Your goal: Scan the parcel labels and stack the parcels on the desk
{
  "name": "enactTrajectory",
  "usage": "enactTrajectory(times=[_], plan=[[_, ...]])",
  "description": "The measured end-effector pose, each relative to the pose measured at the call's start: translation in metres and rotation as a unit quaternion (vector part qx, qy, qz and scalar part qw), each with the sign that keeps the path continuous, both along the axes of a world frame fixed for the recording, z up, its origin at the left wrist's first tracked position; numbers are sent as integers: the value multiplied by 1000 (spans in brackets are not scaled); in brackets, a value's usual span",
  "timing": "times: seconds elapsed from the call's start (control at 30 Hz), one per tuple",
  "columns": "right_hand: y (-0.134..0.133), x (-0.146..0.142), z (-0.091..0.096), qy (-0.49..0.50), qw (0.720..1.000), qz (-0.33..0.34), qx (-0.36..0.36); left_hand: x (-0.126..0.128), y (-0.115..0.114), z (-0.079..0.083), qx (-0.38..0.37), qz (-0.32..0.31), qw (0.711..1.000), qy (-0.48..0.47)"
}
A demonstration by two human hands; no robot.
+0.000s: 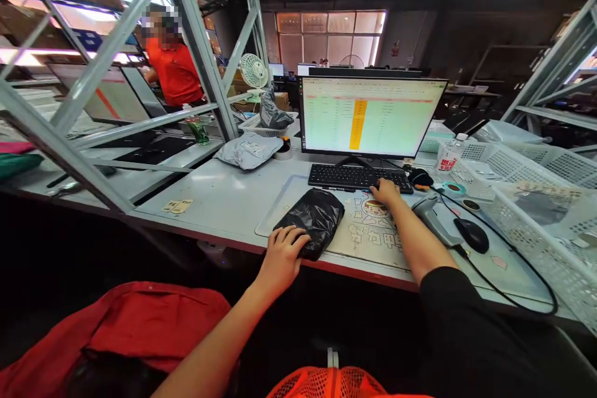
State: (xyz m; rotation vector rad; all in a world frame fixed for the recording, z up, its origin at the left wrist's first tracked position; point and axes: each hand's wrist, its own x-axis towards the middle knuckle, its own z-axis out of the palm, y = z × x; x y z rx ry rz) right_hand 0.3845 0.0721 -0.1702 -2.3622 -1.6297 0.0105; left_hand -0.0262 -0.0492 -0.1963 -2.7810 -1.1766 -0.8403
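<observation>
My left hand (282,261) lies at the near left corner of a black plastic parcel (319,214), fingers curled over its top and thumb at the near edge. The parcel sits at the table's front, partly on a printed desk mat (373,239). My right hand (388,191) reaches to the near edge of a black keyboard (340,178), its fingers bent on the keys and holding nothing. Behind the keyboard a monitor (373,115) shows a spreadsheet with an orange column. A grey barcode scanner (433,221) lies beside my right forearm, near a black mouse (471,235).
Right of the mouse stand white plastic baskets (536,242) and a bottle (450,155). A grey mailer bag (249,150) and tape roll (283,150) lie left of the monitor. Metal frame bars (200,43) rise at left, with a person in red (175,71) beyond. The scanner's cable loops rightward.
</observation>
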Motion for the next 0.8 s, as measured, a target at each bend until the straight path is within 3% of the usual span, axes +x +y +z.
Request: enactTrajectory(times=[0.1,0.2,0.37,0.47,0.53,0.6,0.7,0.8], plan=[[-14,-6,8,-5,1000,9,-6,-25,5,-8,6,63,998,-20],[-60,-6,3,-10,999,29,-14,-52,15,-23,12,118,992,-53],[-166,11,-53,-67,996,42,-35,-80,45,-44,-22,166,977,-128],[-197,25,-69,-74,997,13,-17,-83,69,-45,-47,155,978,-133],[-195,21,-57,-37,999,27,15,-80,84,-45,-67,130,981,-130],[-179,-1,-31,44,995,83,39,-73,95,-49,-87,116,979,-141],[-140,-73,25,141,964,224,18,-62,102,-56,-104,129,969,-181],[-89,-165,73,81,923,375,-20,-54,101,-60,-103,157,960,-207]])
